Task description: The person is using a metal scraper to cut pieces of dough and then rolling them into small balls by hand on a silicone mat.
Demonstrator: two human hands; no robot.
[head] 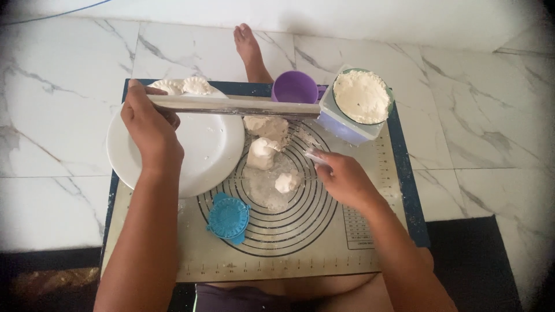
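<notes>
Wooden rolling pin [231, 106] is clamped at one end in the left hand [149, 130], sticking out sideways above the dough lumps [265, 141] and white plate [202, 153], while the right hand [345, 179] pinches something small and pale I can't make out, just right of the little dough ball [287, 182].

White plate [202, 150]; purple cup [295, 86]; teal-blue round dumpling press [229, 218]; off-white dough lumps [263, 144]; white flour [362, 96] in clear bowl [388, 110]; beige mat [289, 242], dark blue border, black concentric rings; white marble floor [58, 115], grey veins.
</notes>
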